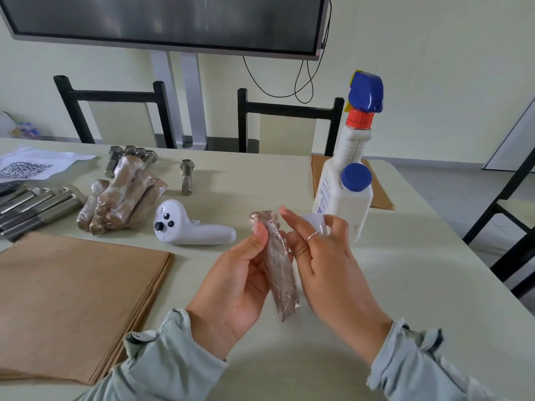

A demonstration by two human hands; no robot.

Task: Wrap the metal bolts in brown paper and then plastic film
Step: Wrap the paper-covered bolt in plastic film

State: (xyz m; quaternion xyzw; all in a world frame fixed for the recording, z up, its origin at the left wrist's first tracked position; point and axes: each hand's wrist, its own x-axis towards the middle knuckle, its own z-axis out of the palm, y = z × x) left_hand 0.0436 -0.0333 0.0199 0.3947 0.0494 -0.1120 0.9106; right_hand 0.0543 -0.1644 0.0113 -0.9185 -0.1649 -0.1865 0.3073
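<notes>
Item in hand: one metal bolt wrapped in brown paper and sheathed in glossy clear plastic film (278, 264), held above the pale green worktop (376, 285), head end away from the person. The left hand (237, 287) cradled the shaft, thumb pressed near the head; the right hand (324, 267), a thin ring on one finger, rested against the opposite side with fingers fairly straight, seemingly smoothing the film. Step, by judgement: film wrap near complete; the loose tail of film at the near end probably wanted pressing down next, then placing with the finished lot. Finished lot: a heap of film-wrapped brown bundles (121, 198), far left. Unwrapped stock: one bare steel bolt (186, 176) lying alone beyond the heap, more bare hex-head bolts (133, 154) behind it, and a row of long bolts (37, 204) at the left edge. Materials: a stack of brown paper sheets (72, 299), near left; further brown sheets (382, 192) under a white spray bottle with blue trigger (350, 157). Sundries: white handheld controller (188, 227); printed code sheet (31, 166).
</notes>
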